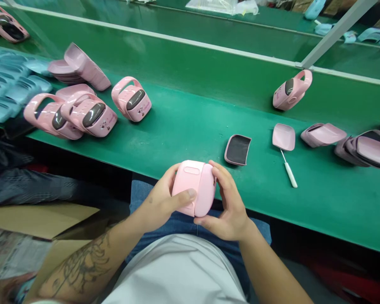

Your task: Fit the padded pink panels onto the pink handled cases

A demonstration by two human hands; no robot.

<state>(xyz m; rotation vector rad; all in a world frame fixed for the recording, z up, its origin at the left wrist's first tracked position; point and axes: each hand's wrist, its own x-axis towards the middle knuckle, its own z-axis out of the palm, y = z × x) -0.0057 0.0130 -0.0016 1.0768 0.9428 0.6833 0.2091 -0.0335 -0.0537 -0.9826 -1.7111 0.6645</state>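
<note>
Both hands hold a pink plastic housing (186,181) over my lap, at the front edge of the green bench. My left hand (164,202) grips its left side, the thumb lying across the top face near a seam. On the other side my right hand (229,207) closes round the rounded end, fingers at the far edge and thumb at the near edge. The underside of the housing is hidden. Just beyond my right hand lies a curved pink cover with a dark lining (238,150). Further right, a white-handled screwdriver (290,174) touches a small pink cover (283,136).
Pink handled units (95,115) and stacked pink covers (82,67) stand at the left, beside many blue parts (6,84). Another handled unit (291,89) leans near the back panel. More covers (373,150) lie far right. An open cardboard box (41,217) sits below left.
</note>
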